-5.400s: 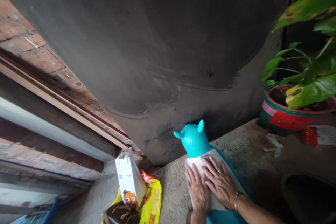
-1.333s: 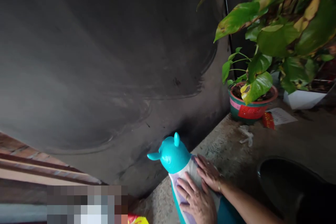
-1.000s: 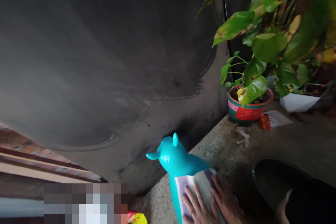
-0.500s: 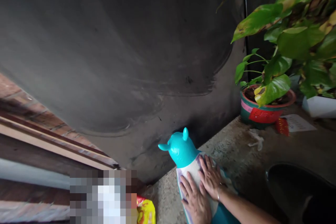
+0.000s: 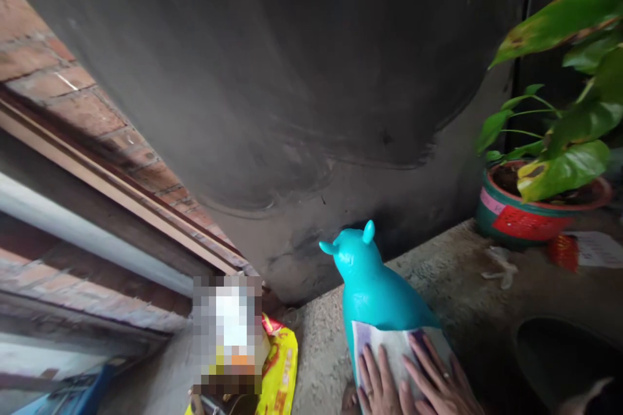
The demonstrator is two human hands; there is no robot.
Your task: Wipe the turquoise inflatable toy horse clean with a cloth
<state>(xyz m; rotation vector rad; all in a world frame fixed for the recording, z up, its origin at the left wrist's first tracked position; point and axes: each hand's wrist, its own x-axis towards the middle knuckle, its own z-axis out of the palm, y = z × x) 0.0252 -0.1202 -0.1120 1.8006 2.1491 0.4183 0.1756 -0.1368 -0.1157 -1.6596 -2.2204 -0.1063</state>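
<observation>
Cloth (image 5: 389, 345) under flat left hand (image 5: 378, 389), right hand (image 5: 438, 386).

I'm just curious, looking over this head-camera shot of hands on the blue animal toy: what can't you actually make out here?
- Both hands, left and right: wrists cut off by the bottom edge.
- Blue toy: lower body under the cloth and out of frame.
- White bag: pixelated, print unreadable.
- Paper beside the plant pot: writing too small.
- Dark basin: contents lost in shadow.

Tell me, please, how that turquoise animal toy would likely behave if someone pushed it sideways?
The turquoise animal toy looks smooth and glossy, so probably slippery. It seems hollow moulded plastic, likely light. Its rounded body on the rough ledge might rock or tip.
</observation>
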